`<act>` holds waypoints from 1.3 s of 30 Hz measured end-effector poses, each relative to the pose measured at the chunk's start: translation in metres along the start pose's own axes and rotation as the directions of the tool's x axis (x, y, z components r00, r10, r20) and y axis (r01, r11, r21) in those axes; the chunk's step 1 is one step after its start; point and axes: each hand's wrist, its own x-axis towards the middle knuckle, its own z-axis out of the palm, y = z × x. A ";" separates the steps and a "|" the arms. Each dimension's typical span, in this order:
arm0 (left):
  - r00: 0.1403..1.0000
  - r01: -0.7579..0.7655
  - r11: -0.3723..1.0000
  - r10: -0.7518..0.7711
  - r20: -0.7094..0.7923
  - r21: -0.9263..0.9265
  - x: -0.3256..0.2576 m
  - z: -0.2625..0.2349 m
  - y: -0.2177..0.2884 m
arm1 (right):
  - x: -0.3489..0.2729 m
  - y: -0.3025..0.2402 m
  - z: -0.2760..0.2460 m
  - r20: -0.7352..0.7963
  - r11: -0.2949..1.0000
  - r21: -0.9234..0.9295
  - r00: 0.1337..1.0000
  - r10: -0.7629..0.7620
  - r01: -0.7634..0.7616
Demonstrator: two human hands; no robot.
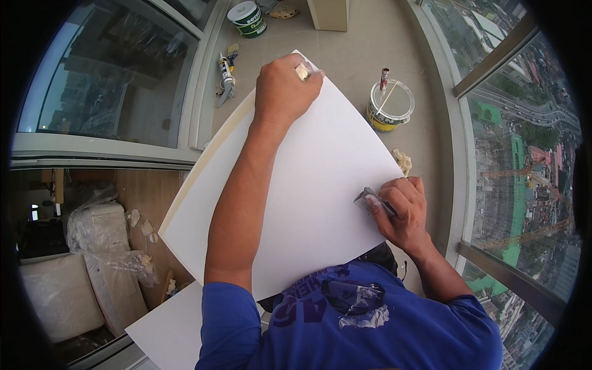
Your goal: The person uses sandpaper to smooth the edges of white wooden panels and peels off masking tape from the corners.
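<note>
Left fingers point(287, 63) curl closed around a pale, possibly crumpled wad point(302, 71); right fingers point(399, 196) clasp a flat grey pad point(362, 197); beneath both, a white rectangular panel point(314, 166) could scuff under uneven pressure.

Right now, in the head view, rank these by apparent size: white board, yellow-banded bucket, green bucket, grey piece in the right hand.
1. White board, by far
2. Yellow-banded bucket
3. Green bucket
4. Grey piece, partly covered by the right hand
</note>
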 end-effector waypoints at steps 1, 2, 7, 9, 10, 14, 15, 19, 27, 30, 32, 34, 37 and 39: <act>1.000 -0.012 1.000 0.012 0.002 0.005 0.000 0.000 0.000 | 0.000 0.000 0.000 -0.003 1.000 -0.001 1.000 -0.001 0.001; 1.000 -0.015 1.000 0.015 0.008 0.011 0.000 0.000 0.001 | 0.000 0.001 0.001 -0.006 1.000 -0.002 1.000 -0.003 0.003; 0.999 -0.049 0.998 0.048 0.023 0.030 -0.002 0.002 0.001 | 0.000 0.000 0.000 0.000 1.000 -0.005 1.000 0.007 -0.007; 0.998 -0.048 0.998 0.047 0.030 0.038 -0.002 0.003 0.001 | 0.000 0.000 0.000 0.002 1.000 -0.002 1.000 0.009 -0.009; 0.998 -0.048 0.998 0.047 0.033 0.040 -0.002 0.003 0.002 | 0.000 0.000 0.000 0.002 1.000 0.000 1.000 0.010 -0.010; 0.996 -0.041 0.998 0.038 0.085 0.037 -0.004 0.003 0.005 | 0.000 0.001 0.000 0.000 1.000 -0.003 1.000 0.011 -0.011; 0.996 -0.042 0.998 0.038 0.086 0.043 -0.006 0.003 0.006 | 0.000 0.000 0.000 0.002 1.000 -0.004 1.000 0.011 -0.011; 0.996 -0.057 0.997 0.053 0.069 0.048 -0.010 0.005 0.008 | 0.000 0.000 -0.001 0.009 1.000 -0.003 1.000 0.015 -0.015; 0.990 -0.036 0.999 0.031 0.137 0.035 -0.022 0.004 0.020 | -0.001 0.001 0.000 -0.005 1.000 0.007 1.000 0.007 -0.007; 0.989 -0.048 0.998 0.042 0.139 0.042 -0.025 0.005 0.020 | -0.001 0.000 0.000 -0.003 1.000 0.007 1.000 0.010 -0.010; 0.990 -0.054 0.998 0.048 0.135 0.038 -0.027 0.005 0.019 | -0.001 0.000 0.000 0.008 1.000 0.006 1.000 0.009 -0.009; 0.990 -0.061 0.998 0.057 0.128 0.026 -0.028 0.006 0.020 | -0.001 0.000 0.000 0.003 1.000 0.005 1.000 0.009 -0.009; 0.990 -0.078 0.997 0.074 0.124 0.029 -0.030 0.006 0.021 | -0.002 0.000 0.000 0.007 1.000 0.004 1.000 0.011 -0.011; 0.989 -0.066 0.998 0.064 0.133 0.016 -0.032 0.007 0.023 | -0.002 0.000 0.000 0.011 1.000 0.001 1.000 0.013 -0.013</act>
